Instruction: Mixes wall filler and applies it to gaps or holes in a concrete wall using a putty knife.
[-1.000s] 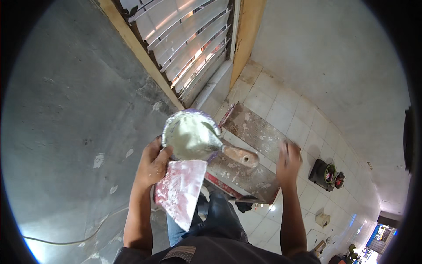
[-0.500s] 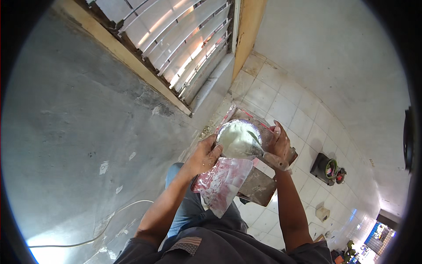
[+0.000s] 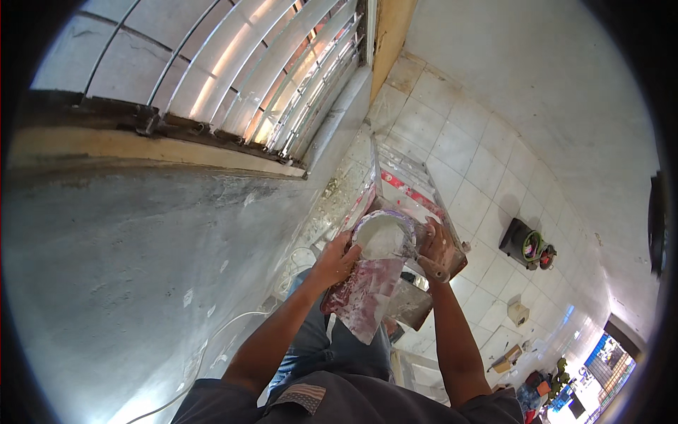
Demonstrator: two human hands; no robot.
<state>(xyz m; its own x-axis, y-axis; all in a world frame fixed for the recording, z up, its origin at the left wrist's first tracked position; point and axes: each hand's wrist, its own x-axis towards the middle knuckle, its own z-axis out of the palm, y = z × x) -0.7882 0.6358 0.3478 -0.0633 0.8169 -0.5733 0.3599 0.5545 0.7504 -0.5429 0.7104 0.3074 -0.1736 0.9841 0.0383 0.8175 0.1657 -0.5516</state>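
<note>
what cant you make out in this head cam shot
All in the head view:
Left hand: some fingers, hidden behind the bucket and reddish board.
Bucket's underside: covered by the board.
Right hand: whether it touches the bucket; the wooden tool handle overlaps it.
Green-rimmed tub: contents too small.
Dark object at right: cut off by the black lens border.

Tub (image 3: pixel 382 213) of whitish paste (image 3: pixel 382 239), scraper (image 3: pixel 433 268) at right, smeared reddish plate (image 3: pixel 366 297) alongside

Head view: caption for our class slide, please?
Left hand holds a round pale bucket of whitish paste beside a flat reddish scraper.
</note>
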